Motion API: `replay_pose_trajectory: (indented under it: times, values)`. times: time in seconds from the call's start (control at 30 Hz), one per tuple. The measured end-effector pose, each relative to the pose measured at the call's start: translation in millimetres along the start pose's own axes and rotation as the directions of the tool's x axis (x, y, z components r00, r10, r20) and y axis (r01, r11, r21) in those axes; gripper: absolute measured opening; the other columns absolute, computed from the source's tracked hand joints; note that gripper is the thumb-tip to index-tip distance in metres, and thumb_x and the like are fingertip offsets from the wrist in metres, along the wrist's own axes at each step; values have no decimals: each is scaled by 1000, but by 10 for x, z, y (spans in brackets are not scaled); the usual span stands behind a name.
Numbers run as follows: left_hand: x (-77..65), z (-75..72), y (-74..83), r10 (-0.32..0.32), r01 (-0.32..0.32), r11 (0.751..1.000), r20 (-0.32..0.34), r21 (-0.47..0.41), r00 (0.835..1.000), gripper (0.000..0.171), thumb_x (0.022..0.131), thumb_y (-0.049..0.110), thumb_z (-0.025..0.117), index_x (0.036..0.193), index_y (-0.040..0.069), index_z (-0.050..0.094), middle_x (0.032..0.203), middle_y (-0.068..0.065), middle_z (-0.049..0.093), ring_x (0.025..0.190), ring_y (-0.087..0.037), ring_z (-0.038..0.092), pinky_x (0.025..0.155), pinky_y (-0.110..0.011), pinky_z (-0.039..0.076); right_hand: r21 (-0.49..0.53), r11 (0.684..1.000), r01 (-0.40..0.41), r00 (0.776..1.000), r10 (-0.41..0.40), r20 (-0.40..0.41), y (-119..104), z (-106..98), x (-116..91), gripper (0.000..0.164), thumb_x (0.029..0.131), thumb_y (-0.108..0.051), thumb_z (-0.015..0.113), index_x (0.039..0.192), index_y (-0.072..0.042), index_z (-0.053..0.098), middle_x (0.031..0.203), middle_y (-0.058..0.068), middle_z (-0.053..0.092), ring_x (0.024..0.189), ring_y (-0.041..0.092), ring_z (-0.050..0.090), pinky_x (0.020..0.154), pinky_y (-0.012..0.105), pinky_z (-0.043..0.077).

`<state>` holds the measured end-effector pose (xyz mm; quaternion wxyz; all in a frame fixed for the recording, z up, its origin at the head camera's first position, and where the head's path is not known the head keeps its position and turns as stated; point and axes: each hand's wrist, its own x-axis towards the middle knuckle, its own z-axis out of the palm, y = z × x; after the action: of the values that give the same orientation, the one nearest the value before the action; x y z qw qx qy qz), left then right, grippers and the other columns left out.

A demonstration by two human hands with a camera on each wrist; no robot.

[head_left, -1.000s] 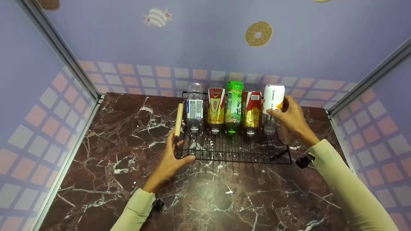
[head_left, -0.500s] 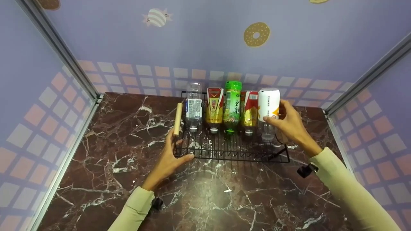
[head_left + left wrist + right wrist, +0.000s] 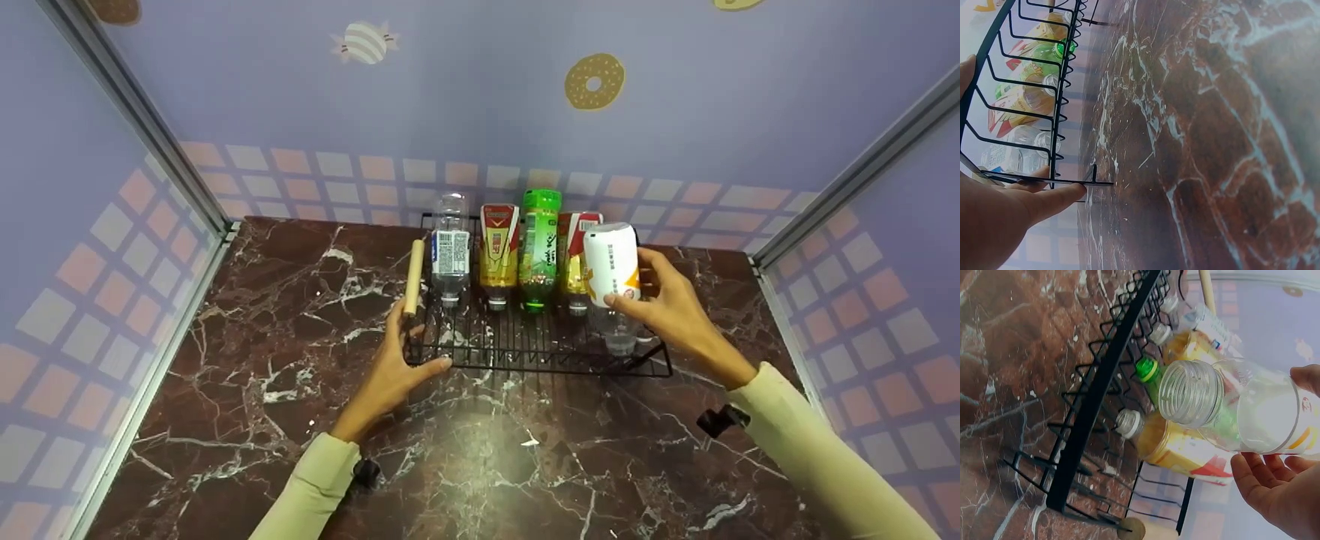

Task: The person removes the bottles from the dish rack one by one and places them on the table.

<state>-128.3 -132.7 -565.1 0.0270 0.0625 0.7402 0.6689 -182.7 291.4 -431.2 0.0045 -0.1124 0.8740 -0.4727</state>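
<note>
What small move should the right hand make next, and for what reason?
Perhaps the right hand should lower the white-labelled bottle into the right end of the rack: its neck appears clear of the wires and points frontward, as with the four other bottles, while the left hand grips the opposite end.

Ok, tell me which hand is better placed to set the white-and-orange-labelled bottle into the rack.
Right, I'd judge: the right hand grips the white-and-orange-labelled bottle near the right end of the rack. The left hand is at the opposite end.
</note>
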Motion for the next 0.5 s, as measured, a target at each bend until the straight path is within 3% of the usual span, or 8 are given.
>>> replay_pose_trajectory:
  times: [0.37, 0.5]
  values:
    - [10, 0, -4, 12, -12, 1000, -7, 2, 1000, 131, 84, 18, 98, 176, 12, 6, 178, -29, 21, 155, -52, 42, 124, -67, 41, 40, 997, 70, 995, -73, 72, -171, 155, -242, 76, 90, -9, 92, 152, 2, 49, 137, 20, 69, 114, 34, 72, 97, 32, 63]
    - [15, -8, -6, 12, -12, 1000, -5, 10, 1000, 130, 84, 19, 98, 176, 11, 6, 176, -31, 23, 153, -53, 44, 122, -68, 43, 31, 995, 92, 993, -94, 74, -194, 211, -295, 75, 88, -8, 93, 150, 2, 52, 137, 20, 70, 113, 34, 73, 98, 28, 62]
